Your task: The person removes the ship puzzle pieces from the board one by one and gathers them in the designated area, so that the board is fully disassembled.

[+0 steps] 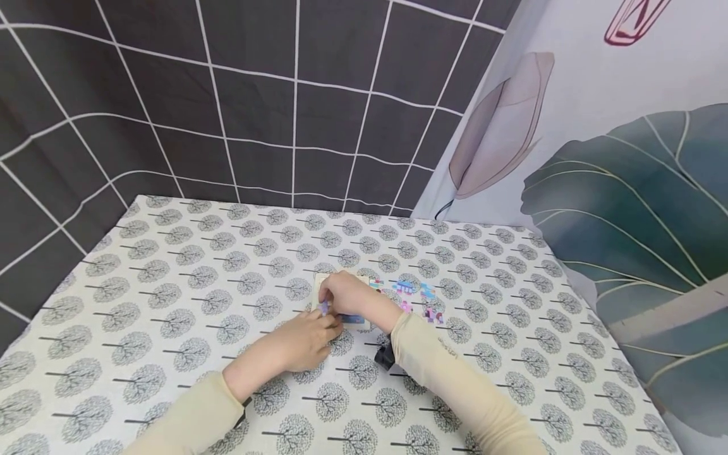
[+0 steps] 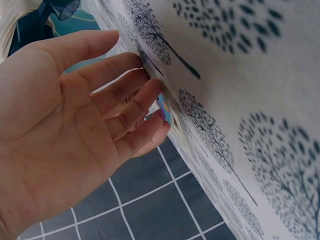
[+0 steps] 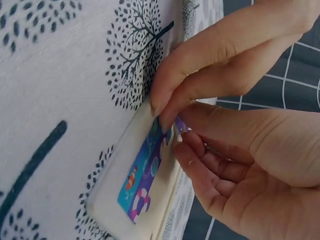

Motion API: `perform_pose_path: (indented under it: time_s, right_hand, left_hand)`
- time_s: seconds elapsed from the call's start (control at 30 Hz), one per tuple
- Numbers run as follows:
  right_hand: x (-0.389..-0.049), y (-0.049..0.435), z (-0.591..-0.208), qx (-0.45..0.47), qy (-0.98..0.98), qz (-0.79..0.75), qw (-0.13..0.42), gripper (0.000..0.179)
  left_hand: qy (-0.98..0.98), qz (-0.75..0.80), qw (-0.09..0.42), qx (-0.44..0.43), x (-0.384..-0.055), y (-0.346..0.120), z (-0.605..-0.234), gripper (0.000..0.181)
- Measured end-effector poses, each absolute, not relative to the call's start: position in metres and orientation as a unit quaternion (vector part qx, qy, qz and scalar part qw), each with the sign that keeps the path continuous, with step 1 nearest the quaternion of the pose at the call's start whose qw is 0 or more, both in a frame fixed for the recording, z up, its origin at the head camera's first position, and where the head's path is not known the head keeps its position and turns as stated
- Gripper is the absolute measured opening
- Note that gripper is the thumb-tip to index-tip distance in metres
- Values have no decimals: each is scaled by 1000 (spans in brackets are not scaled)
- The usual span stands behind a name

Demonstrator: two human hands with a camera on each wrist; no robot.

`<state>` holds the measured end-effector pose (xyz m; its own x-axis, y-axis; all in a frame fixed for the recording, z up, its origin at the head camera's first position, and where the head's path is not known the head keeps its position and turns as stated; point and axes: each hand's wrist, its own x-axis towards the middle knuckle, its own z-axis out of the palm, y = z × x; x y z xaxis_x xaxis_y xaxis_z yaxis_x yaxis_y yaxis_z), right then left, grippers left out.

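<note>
Dark cloth (image 1: 250,104) with white grid lines hangs behind a table (image 1: 188,411) covered in a tree print, and a leaf-patterned curtain (image 1: 625,221) fills the right side. On the table, well apart from its left and right edges, lies a pale board (image 3: 107,195). Bright loose pieces (image 1: 404,287) are scattered to the right of it.

Along the board's near edge lies a blue-and-purple strip (image 3: 142,182) (a striped orange fish shows on it), its long axis running left to right. Its outer side is straight; its inner side is notched.

A person's right hand (image 1: 348,294) reaches across the board, thumb and forefinger closed in a pinch on a small purple piece (image 3: 181,124). That piece is just beside the strip's left end, near the board's near left corner, on the strip's notched side. Fingers cover most of it, so its long axis cannot be told.

The person's left hand (image 1: 309,341) is on the near side, about as close to the piece. Its fingers are loosely bent, thumb apart, fingertips resting at the strip's left end; no grip on anything shows.
</note>
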<state>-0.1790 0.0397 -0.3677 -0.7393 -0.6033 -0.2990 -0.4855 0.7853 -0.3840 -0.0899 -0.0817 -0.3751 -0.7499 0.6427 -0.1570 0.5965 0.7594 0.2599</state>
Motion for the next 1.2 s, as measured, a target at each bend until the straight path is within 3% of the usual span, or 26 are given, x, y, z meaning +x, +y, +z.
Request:
perform_pose_path:
  time_s: [0.5,0.97,1.2]
  right_hand:
    - [-186,56,-383,-386,872,-239,183,22]
    - [-185,67,-384,-424,843,-271,191,23]
    - [-187,70,-387,-438,836,-286,166,21]
  left_hand:
    - [929,104,133,330,-86,-85,-368,47]
    - [930,104,147,321,-84,-85,-368,48]
    - [931,96,149,320,-86,-84,-371,49]
